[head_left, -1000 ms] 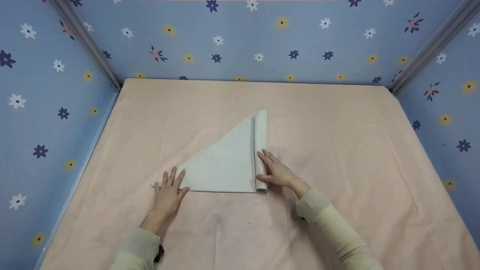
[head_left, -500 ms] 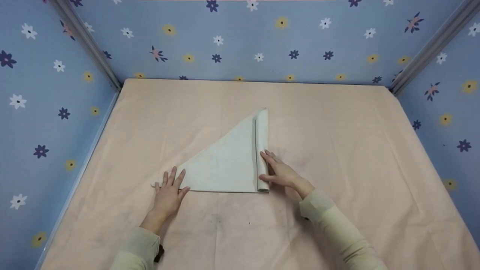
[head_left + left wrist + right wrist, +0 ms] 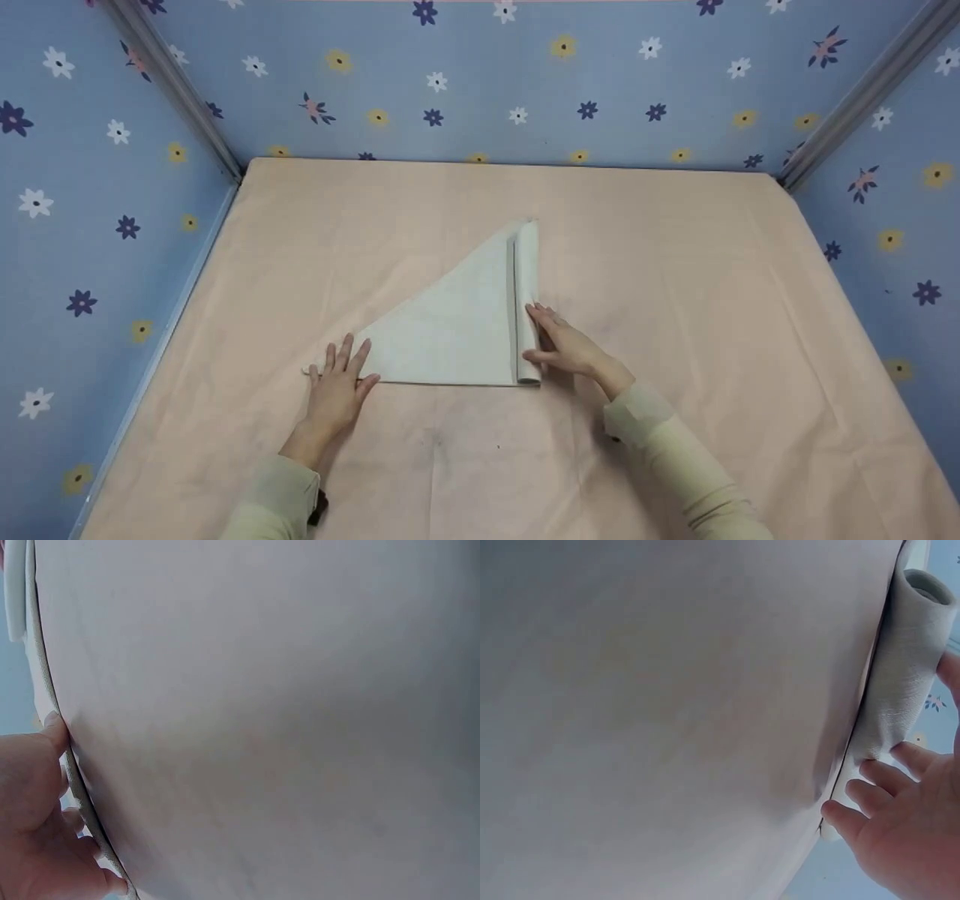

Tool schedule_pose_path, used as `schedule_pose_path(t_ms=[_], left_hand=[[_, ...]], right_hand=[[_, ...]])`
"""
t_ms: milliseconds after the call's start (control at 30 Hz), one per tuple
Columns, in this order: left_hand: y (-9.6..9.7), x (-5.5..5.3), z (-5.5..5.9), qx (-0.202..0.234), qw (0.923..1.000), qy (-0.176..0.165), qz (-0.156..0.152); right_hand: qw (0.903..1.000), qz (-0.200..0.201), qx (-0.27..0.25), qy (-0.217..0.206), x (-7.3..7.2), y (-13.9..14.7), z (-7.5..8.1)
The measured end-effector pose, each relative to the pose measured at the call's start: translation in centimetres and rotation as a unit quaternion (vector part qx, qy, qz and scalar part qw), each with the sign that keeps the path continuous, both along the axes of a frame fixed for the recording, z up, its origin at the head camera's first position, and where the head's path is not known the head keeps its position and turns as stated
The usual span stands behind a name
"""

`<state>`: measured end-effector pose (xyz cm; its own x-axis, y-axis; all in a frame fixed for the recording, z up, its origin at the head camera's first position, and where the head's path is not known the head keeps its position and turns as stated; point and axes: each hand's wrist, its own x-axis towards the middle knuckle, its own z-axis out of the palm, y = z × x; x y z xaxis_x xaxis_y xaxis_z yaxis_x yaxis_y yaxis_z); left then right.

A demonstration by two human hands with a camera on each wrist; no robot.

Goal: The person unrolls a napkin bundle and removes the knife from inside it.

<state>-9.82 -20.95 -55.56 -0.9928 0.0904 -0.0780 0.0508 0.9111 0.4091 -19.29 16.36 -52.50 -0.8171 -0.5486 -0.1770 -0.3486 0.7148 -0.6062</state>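
A pale, whitish cloth (image 3: 442, 330) lies on the table as a triangle, its right side rolled into a slim tube. My left hand (image 3: 335, 390) rests with spread fingers on the cloth's left corner. Against the rolled edge (image 3: 528, 285) I have my right hand (image 3: 568, 349), its fingers and thumb touching the roll from the right. In the right wrist view, the hollow end of the roll (image 3: 915, 652) shows beside the extended fingers (image 3: 885, 778). The left wrist view has the left thumb (image 3: 54, 731) at the cloth's thin near edge.
A creased peach cover (image 3: 675, 247) spreads over the table. Blue flower-patterned walls (image 3: 480, 82) stand behind it and on both sides, with grey posts (image 3: 176, 82) in the corners. Both arms reach in from the front in pale sleeves (image 3: 675, 457).
My right hand and the rolled edge have shifted slightly to the right, and the flat part of the cloth is a little wider. My left hand has stayed in place.
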Motion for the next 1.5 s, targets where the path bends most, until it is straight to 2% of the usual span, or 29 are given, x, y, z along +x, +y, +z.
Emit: schedule_pose_path(t_ms=[400,700,900,1167,1500], left_hand=[[0.0,0.1,-0.1,-0.003,1.0000,0.000,0.007],[0.0,0.2,-0.1,-0.001,1.0000,0.008,0.002],[-0.1,0.2,-0.1,-0.001,1.0000,-0.006,-0.007],[0.0,0.0,-0.1,-0.010,0.9997,-0.020,0.001],[0.1,0.0,-0.1,-0.010,0.9997,-0.021,0.004]], right_hand=[[0.9999,-0.013,0.010,0.000,0.5,-0.2,0.5],[0.9994,-0.030,-0.017,0.004,0.9,-1.0,0.9],[0.9981,-0.034,-0.027,0.043,0.9,-2.1,1.1],[0.9945,-0.052,-0.051,0.076,0.8,-3.9,0.9],[0.9957,-0.059,-0.014,0.069,0.6,-5.5,0.3]])
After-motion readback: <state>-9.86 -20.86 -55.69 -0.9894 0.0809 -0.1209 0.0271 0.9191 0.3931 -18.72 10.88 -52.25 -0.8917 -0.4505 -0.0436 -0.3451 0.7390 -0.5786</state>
